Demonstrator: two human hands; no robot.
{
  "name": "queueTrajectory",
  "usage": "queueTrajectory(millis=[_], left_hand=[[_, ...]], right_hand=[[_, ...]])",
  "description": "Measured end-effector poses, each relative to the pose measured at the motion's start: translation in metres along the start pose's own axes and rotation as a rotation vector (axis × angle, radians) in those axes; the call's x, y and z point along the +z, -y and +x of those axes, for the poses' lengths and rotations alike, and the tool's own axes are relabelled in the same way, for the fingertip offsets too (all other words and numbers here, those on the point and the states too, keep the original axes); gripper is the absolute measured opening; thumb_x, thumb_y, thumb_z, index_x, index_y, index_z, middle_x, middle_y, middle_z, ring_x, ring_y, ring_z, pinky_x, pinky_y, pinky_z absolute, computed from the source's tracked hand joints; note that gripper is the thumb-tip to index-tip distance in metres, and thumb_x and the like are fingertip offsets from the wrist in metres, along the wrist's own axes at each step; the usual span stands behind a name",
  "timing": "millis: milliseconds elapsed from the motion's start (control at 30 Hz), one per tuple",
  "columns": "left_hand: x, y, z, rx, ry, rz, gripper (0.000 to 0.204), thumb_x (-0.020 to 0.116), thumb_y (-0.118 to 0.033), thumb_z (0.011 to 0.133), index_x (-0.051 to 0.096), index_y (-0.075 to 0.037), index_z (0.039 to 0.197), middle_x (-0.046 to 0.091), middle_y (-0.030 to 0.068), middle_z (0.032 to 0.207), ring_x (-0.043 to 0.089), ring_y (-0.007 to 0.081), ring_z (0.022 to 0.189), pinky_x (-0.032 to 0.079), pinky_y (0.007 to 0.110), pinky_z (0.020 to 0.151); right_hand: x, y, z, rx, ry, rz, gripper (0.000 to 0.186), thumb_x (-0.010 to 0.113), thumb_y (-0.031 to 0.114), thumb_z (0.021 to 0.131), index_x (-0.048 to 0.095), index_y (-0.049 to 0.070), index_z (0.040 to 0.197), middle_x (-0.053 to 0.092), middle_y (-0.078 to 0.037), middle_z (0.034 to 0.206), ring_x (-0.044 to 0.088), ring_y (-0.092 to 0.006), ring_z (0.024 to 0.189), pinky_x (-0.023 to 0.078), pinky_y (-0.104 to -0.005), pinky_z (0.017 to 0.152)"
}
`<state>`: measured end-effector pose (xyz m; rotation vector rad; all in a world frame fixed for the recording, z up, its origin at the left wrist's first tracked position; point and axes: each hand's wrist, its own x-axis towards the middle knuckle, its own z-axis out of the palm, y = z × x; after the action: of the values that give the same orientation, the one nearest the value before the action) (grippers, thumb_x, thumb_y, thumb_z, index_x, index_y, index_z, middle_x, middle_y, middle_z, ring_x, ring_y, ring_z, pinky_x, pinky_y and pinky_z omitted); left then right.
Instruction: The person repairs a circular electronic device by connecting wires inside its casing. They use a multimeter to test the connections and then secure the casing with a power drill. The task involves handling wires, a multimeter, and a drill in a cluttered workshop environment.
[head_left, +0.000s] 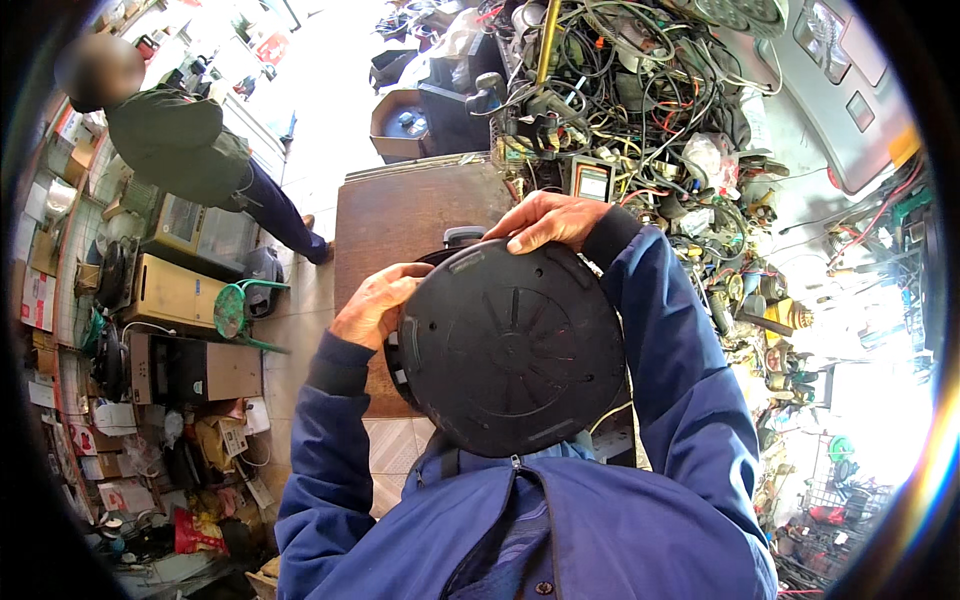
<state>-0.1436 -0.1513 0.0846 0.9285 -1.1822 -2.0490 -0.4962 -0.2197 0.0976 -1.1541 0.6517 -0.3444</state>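
Our left grip (376,304) and right grip (545,224) clamp the round black appliance (512,350) between them, probably to steady it, underside towards us.

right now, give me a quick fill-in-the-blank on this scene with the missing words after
1. The left hand and right hand hold a disc coloured ____.
2. The hand nearer the tangled cables is the ____ one.
3. The green stool stands on the person's ____ side.
4. The jacket is coloured ____.

Missing words: black; right; left; blue.
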Motion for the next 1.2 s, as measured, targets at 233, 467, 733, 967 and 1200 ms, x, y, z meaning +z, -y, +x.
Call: queueTrajectory(millis=[233, 467, 733, 967, 1200], left_hand=[[-0.004, 0.015, 0.006, -0.066, -0.025, -0.102, 0.032, 0.069, -0.010, 0.102, 0.067, 0.004, 0.132, 0.076, 0.0089, 0.114, 0.074, 0.0160, 0.094, 0.061, 0.030, 0.087], [-0.011, 0.047, -0.058, 0.282, -0.507, -0.361, 0.036, 0.066, -0.012, 0.103, 0.062, 0.001, 0.136, 0.073, 0.0128, 0.127, 0.074, 0.0250, 0.109, 0.060, 0.039, 0.096], [0.028, 0.087, -0.119, 0.261, -0.711, -0.373, 0.048, 0.061, -0.005, 0.103, 0.050, -0.001, 0.149, 0.065, 0.0138, 0.139, 0.065, 0.0246, 0.124, 0.052, 0.040, 0.110], [0.044, 0.111, -0.140, 0.143, -0.750, -0.164, 0.075, 0.065, 0.004, 0.096, 0.033, -0.003, 0.164, 0.051, 0.0145, 0.158, 0.053, 0.0285, 0.142, 0.039, 0.043, 0.123], [0.058, 0.099, -0.100, 0.216, -0.675, 0.233, 0.072, 0.061, -0.002, 0.094, 0.038, 0.001, 0.162, 0.050, 0.0152, 0.158, 0.051, 0.0277, 0.142, 0.037, 0.041, 0.123]], right_hand=[[0.010, 0.007, 0.025, -0.100, -0.100, -0.246, 0.055, 0.082, 0.027, 0.095, 0.068, -0.008, 0.135, 0.078, -0.016, 0.116, 0.072, -0.0204, 0.106, 0.057, -0.0331, 0.096], [0.037, -0.029, -0.068, -0.422, -1.106, 0.019, 0.050, 0.068, 0.031, 0.105, 0.063, -0.006, 0.137, 0.075, -0.013, 0.105, 0.070, -0.0152, 0.085, 0.058, -0.0318, 0.081], [0.211, -0.145, -0.079, -0.285, -1.056, 0.054, 0.057, 0.076, 0.019, 0.100, 0.054, -0.005, 0.147, 0.073, -0.010, 0.110, 0.068, -0.0151, 0.087, 0.056, -0.0301, 0.081], [0.238, -0.155, -0.088, -0.083, -1.202, -0.254, 0.068, 0.084, 0.020, 0.092, 0.055, -0.001, 0.150, 0.072, -0.022, 0.097, 0.073, -0.0320, 0.081, 0.059, -0.0377, 0.076], [0.226, -0.180, -0.087, -0.104, -1.319, -0.333, 0.065, 0.086, 0.020, 0.090, 0.060, -0.001, 0.146, 0.073, -0.024, 0.095, 0.074, -0.0370, 0.079, 0.059, -0.0402, 0.070]])
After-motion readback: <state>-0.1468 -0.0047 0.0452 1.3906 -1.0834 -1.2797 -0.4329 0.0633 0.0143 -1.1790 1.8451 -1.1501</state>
